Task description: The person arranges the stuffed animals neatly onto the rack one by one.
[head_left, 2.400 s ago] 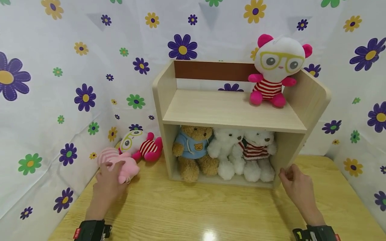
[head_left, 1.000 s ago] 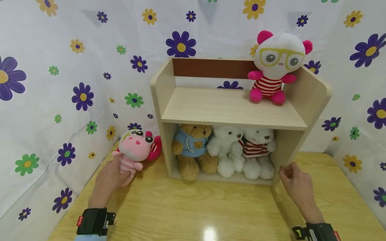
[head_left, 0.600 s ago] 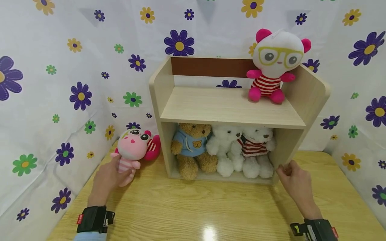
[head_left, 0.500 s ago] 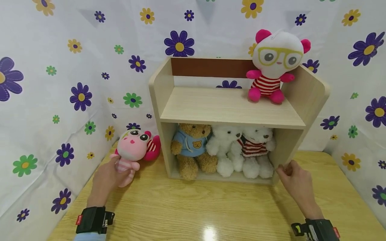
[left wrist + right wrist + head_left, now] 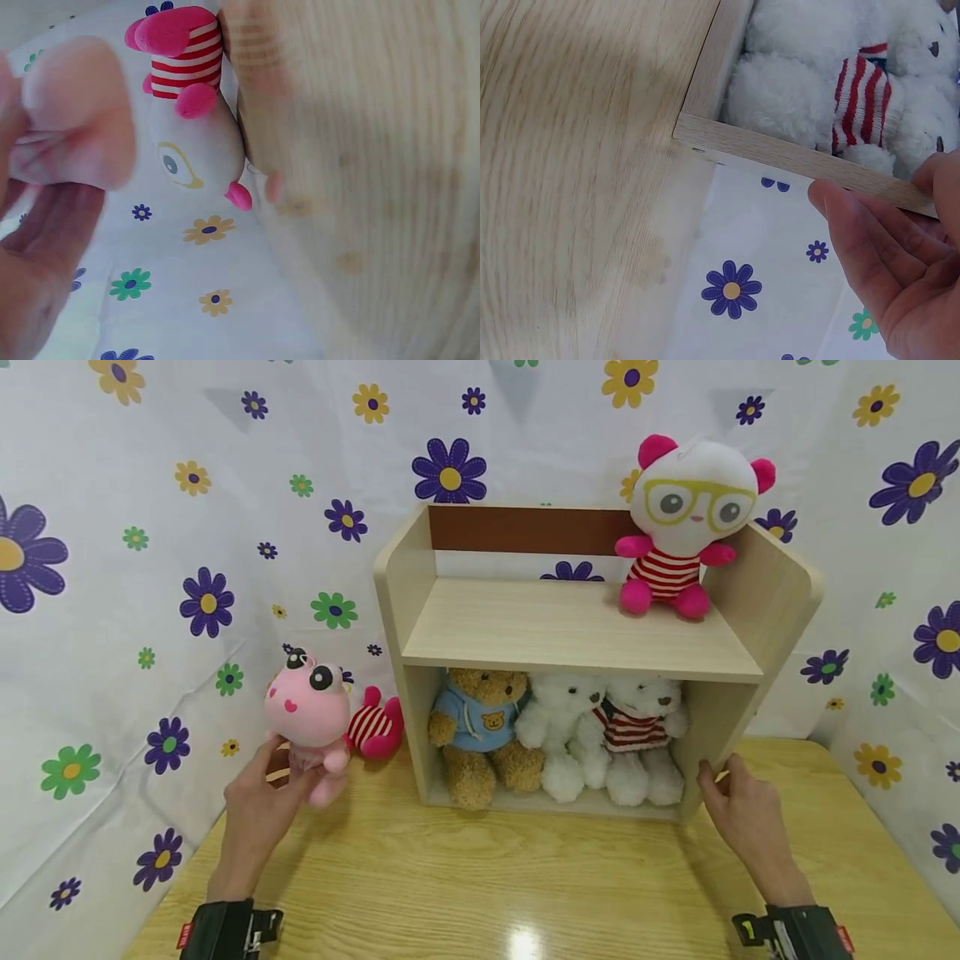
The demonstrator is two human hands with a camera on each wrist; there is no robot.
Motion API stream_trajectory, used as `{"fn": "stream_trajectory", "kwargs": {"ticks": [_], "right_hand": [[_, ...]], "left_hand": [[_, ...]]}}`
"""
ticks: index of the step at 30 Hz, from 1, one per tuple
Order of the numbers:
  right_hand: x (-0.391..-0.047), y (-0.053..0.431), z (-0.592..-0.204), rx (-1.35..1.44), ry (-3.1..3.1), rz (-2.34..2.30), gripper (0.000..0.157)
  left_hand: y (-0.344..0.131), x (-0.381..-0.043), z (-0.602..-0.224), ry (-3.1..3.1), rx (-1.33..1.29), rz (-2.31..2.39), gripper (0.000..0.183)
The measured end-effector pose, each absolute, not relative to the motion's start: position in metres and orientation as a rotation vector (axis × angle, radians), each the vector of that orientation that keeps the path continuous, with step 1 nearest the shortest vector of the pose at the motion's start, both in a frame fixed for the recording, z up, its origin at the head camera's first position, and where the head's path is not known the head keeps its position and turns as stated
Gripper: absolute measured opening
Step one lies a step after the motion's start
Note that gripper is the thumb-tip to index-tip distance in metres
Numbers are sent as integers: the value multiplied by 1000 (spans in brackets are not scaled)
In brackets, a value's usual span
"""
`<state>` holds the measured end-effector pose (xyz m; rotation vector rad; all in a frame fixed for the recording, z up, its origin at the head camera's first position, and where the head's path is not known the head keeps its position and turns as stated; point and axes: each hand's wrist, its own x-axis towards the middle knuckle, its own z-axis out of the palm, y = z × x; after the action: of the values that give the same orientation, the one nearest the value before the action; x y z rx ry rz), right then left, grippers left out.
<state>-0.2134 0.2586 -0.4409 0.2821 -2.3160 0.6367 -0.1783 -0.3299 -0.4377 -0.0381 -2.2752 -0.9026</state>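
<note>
My left hand (image 5: 262, 810) holds a pink plush frog (image 5: 307, 710) by its lower body, with the head upright and bulging black-and-white eyes on top. In the left wrist view the frog (image 5: 79, 112) is blurred, close to the camera. Behind it lies a panda plush (image 5: 375, 727) in a red-striped outfit, its head mostly hidden in the head view. At the right, my right hand (image 5: 750, 818) grips the side panel of a small wooden shelf (image 5: 577, 627). The right wrist view shows the thumb (image 5: 934, 171) at the panel's inner side and the fingers along its outside.
On the upper board, at its right end, sits another panda plush (image 5: 671, 552) with yellow glasses. Below are a brown bear (image 5: 483, 735) in a blue hoodie and two white bears (image 5: 562, 735), one in a striped sweater. Flowered cloth (image 5: 135, 635) surrounds the wooden table (image 5: 465, 885).
The left hand turned the pink frog from lying with its head toward me to face-up, then raised it upright off the panda's head. The right hand stayed at the shelf's side.
</note>
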Motion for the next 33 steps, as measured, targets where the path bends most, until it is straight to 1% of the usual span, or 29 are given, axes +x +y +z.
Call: {"fn": "stream_trajectory", "kwargs": {"ticks": [4,10,12,15,16,20,23,30,33], "right_hand": [[-214,258,-439,281,-2326,640,13],[-215,259,-440,258,-2341,648,13],[-215,259,-441,257,-2336,647,13],[-215,259,-442,257,-2330,642,13],[-215,259,-442,259,-2329,643,13],[-214,258,-443,272,-2319,642,12],[-214,258,-443,282,-2309,637,12],[-213,258,-445,277,-2310,638,12],[-213,258,-446,271,-2313,637,12]], "left_hand": [[-326,-179,-434,-2148,-95,-944,54],[-314,-178,-424,-1948,-238,-923,56],[-309,-178,-418,-1885,-285,-908,51],[-298,-176,-406,-1786,-349,-901,37],[-293,-175,-401,-1755,-369,-904,36],[-272,-171,-382,-1654,-434,-911,49],[-255,-169,-371,-1605,-474,-943,50],[-214,-168,-351,-1483,-640,-1107,27],[-199,-169,-343,-1487,-670,-1145,28]]}}
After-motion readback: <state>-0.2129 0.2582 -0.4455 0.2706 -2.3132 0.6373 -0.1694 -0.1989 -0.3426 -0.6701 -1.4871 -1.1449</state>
